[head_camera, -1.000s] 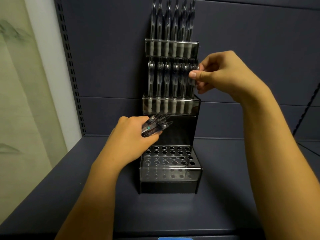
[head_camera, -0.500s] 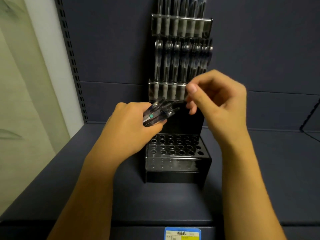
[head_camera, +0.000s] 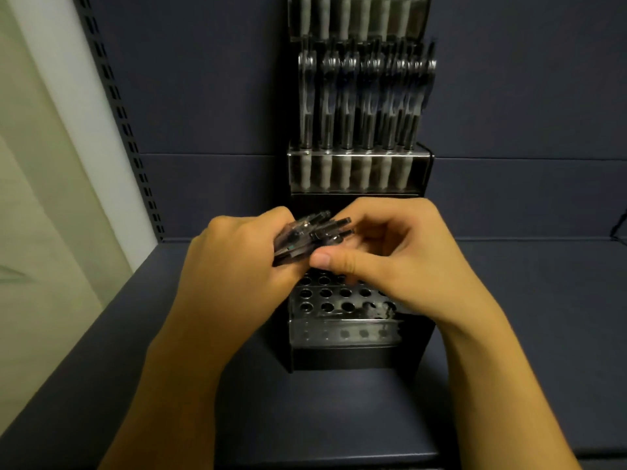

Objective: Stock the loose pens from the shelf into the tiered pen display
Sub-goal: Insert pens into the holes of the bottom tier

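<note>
Pens (head_camera: 307, 234) — dark translucent bundle gripped in left hand (head_camera: 234, 266), right hand (head_camera: 390, 256) pinching one.

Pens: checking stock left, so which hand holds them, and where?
Left hand grips the pen bundle around its lower part; right hand fingers pinch its upper ends.

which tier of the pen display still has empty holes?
The bottom tier, just under the hands: its holes show open and dark. The middle tier and top tier each hold a row of upright pens.
</note>
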A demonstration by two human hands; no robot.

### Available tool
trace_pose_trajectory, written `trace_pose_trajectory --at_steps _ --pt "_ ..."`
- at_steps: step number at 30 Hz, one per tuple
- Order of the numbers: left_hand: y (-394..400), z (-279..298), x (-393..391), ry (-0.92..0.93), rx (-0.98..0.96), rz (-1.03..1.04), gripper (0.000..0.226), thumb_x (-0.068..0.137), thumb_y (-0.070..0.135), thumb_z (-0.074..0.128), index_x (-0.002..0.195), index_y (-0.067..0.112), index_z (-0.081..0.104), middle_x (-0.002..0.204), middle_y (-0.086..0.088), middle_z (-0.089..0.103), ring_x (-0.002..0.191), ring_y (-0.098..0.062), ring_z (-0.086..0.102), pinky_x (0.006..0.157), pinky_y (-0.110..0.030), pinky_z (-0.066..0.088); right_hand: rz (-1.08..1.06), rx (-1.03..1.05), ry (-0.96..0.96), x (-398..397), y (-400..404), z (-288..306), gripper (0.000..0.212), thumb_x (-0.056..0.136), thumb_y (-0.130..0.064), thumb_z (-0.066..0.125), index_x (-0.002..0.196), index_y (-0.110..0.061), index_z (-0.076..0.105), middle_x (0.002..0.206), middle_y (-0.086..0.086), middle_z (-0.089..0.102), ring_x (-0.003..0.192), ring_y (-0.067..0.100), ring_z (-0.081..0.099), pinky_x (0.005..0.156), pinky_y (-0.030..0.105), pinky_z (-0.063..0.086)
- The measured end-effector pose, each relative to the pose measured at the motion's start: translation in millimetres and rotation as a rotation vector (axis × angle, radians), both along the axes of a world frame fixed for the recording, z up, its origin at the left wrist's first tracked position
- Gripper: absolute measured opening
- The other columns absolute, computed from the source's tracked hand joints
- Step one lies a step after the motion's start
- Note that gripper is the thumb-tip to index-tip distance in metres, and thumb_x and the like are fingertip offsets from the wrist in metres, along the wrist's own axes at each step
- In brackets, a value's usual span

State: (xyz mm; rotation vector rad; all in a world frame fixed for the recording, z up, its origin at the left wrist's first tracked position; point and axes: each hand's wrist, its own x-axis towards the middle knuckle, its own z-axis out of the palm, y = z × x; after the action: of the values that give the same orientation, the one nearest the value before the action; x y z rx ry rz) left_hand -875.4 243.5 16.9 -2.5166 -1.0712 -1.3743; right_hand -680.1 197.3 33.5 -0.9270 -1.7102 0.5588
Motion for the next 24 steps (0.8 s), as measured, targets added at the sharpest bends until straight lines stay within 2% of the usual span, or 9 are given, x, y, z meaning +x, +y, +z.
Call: trace_pose_trajectory --at_steps 2,4,6,9,12,17,19,22,24 --pt "0 -1 0 0.013 0.021 0.003 0.027 0.086 0.047 0.059 0.072 0.025 0.051 0.055 0.012 0.045 0.047 -0.012 0.046 0.042 -0.033 0.04 0.027 -0.033 0.031 -4 0 0 0.033 0.07 -0.032 0.085 0.087 -0.005 0.075 0.073 0.024 0.066 0.064 0.047 0.061 0.058 0.048 0.058" --pt "1 -2 0 0.019 0.032 0.022 0.027 0.086 0.045 0.059 0.073 0.022 0.054 0.056 0.013 0.045 0.047 -0.013 0.046 0.042 -0.034 0.04 0.048 -0.081 0.059 -7 1 0 0.029 0.069 -0.029 0.085 0.087 -0.007 0.075 0.074 0.022 0.069 0.066 0.046 0.064 0.059 0.037 0.06" --pt "3 -4 -1 0.03 0.038 0.041 0.031 0.087 0.046 0.058 0.074 0.018 0.057 0.056 0.01 0.048 0.047 -0.015 0.047 0.043 -0.037 0.042 0.063 -0.115 0.07 -10 2 -2 0.025 0.071 -0.022 0.086 0.087 -0.006 0.075 0.075 0.02 0.072 0.069 0.045 0.067 0.062 0.032 0.06" --pt "4 -7 -2 0.015 0.035 0.031 0.034 0.089 0.049 0.057 0.072 0.021 0.054 0.056 0.008 0.05 0.047 -0.016 0.048 0.043 -0.038 0.042 0.064 -0.131 0.092 -12 4 -4 0.021 0.078 -0.01 0.085 0.091 0.0 0.073 0.078 0.022 0.072 0.072 0.043 0.07 0.061 0.033 0.06" --pt "3 -6 -1 -0.026 -0.006 0.023 0.031 0.088 0.051 0.057 0.072 0.026 0.049 0.056 0.009 0.05 0.048 -0.013 0.049 0.045 -0.033 0.039 0.054 -0.106 0.153 -13 5 -5 0.018 0.079 -0.004 0.083 0.091 0.003 0.072 0.079 0.023 0.072 0.07 0.035 0.072 0.061 0.034 0.058" --pt "6 -10 -4 -0.086 -0.089 0.075 0.026 0.087 0.041 0.07 0.076 0.019 0.062 0.061 0.006 0.058 0.054 -0.016 0.056 0.051 -0.039 0.048 0.071 -0.048 0.349 -8 6 -3 0.009 0.085 0.001 0.074 0.09 0.004 0.067 0.078 0.015 0.073 0.071 0.027 0.072 0.063 0.036 0.06" --pt "4 -8 -8 -0.11 -0.119 0.07 0.026 0.088 0.041 0.074 0.078 0.018 0.066 0.062 0.008 0.059 0.055 -0.012 0.056 0.052 -0.037 0.047 0.114 -0.029 0.469 -3 5 1 0.007 0.088 -0.001 0.07 0.091 0.003 0.065 0.085 0.015 0.075 0.079 0.03 0.074 0.069 0.037 0.06" --pt "0 -5 -10 -0.136 -0.17 0.063 0.027 0.087 0.043 0.073 0.077 0.019 0.066 0.061 0.011 0.056 0.056 -0.008 0.054 0.051 -0.023 0.04 0.159 -0.014 0.619 0 5 7 0.005 0.092 -0.001 0.064 0.089 0.0 0.061 0.089 0.018 0.076 0.083 0.028 0.075 0.074 0.038 0.06" --pt "-3 -2 -11 -0.137 -0.211 0.072 0.03 0.088 0.044 0.072 0.071 0.023 0.06 0.061 0.009 0.056 0.057 -0.011 0.054 0.051 -0.026 0.04 0.135 0.016 0.645 3 6 12 0.004 0.093 0.0 0.064 0.092 0.001 0.061 0.085 0.017 0.074 0.083 0.028 0.074 0.075 0.039 0.06"
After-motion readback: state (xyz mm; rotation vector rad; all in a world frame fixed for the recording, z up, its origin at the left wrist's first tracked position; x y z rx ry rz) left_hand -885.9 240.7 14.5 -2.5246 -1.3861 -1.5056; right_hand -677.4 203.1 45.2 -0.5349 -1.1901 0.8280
